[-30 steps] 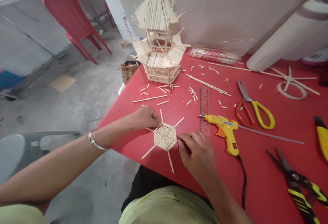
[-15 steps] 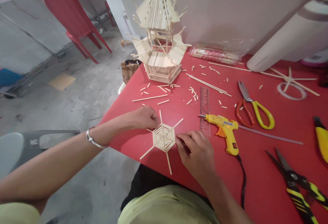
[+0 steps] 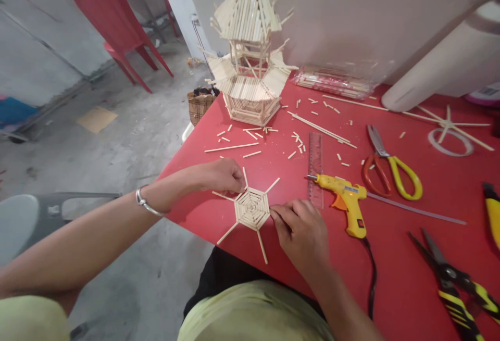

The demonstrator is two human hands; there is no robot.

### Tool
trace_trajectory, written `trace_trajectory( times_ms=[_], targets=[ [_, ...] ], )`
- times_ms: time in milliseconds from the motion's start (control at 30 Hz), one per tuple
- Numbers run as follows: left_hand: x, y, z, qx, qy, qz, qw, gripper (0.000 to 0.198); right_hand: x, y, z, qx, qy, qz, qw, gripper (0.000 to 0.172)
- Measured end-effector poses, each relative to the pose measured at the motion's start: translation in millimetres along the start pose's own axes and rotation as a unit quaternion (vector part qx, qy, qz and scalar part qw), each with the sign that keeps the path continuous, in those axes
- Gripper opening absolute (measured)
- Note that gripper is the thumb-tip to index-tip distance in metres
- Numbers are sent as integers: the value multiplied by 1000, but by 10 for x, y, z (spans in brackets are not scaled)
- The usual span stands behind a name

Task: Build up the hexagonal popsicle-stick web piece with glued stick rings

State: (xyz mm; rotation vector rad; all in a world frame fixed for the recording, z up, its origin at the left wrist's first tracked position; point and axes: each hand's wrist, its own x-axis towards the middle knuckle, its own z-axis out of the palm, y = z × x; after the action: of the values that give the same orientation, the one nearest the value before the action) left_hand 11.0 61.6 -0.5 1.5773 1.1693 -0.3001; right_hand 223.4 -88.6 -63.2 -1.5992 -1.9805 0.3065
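A flat hexagonal web of thin wooden sticks [image 3: 252, 209] lies near the front edge of the red table, its spokes reaching out past the rings. My left hand [image 3: 224, 175] is closed at the web's upper-left side, fingertips by the outer ring between two spokes; whatever they pinch is hidden. On the right, my right hand [image 3: 302, 229] has thumb and fingers pinched at the web's right corner, where they cover the spoke. A yellow glue gun [image 3: 347, 198] rests right of this hand, its nozzle over a clear ruler [image 3: 314, 166].
A stick pagoda model [image 3: 252, 60] stands at the back. Cut stick bits and long sticks [image 3: 322, 128] lie around it. Red-and-yellow-handled cutters [image 3: 385, 159], black-and-yellow shears [image 3: 449, 273], a stick star [image 3: 447, 123] and a bag of sticks [image 3: 336, 81] are rightward and behind.
My left hand has shifted slightly up and left from the web, uncovering more of the left spoke. The right fingers have closed onto the right corner. The whole view has shifted slightly.
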Motion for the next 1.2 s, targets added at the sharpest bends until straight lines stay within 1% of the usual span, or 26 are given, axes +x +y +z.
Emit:
trace_trajectory(
  times_ms=[133,267,367,567,733,833,933,1000,1067,1100,1133,1167,1200],
  targets=[
    [-1,8,-20,-1,-5,0,1000,11,-3,0,1,1,3,0,1000,18],
    [14,-27,-25,3,-17,7,1000,11,-5,1,-1,7,1,1,1000,18],
    [11,-34,-14,7,-13,15,1000,11,-3,0,0,6,4,0,1000,18],
    [-45,36,29,-10,19,24,999,11,7,-12,-15,1,-1,-4,1000,20],
    [-42,15,48,-37,24,26,999,9,2,17,-16,4,-1,-6,1000,20],
    [-25,-33,74,-14,47,42,998,9,3,6,16,2,8,-10,1000,20],
    [-23,-63,108,15,73,64,995,11,28,-86,11,8,14,0,1000,20],
    [-23,-71,120,26,97,75,992,12,40,-130,-77,18,18,7,1000,20],
    [-22,-71,116,26,98,81,992,16,-15,-79,-278,6,40,17,999,25],
    [-27,-64,110,19,85,87,992,19,-90,-2,-425,-17,60,29,998,29],
    [-39,-51,102,15,86,86,992,20,-204,109,-595,-54,81,49,994,31],
    [-63,-29,96,20,103,85,991,20,-357,252,-777,-106,106,90,985,32],
    [-99,4,93,27,132,89,987,19,-542,416,-959,-166,110,137,970,39]
  ],
)
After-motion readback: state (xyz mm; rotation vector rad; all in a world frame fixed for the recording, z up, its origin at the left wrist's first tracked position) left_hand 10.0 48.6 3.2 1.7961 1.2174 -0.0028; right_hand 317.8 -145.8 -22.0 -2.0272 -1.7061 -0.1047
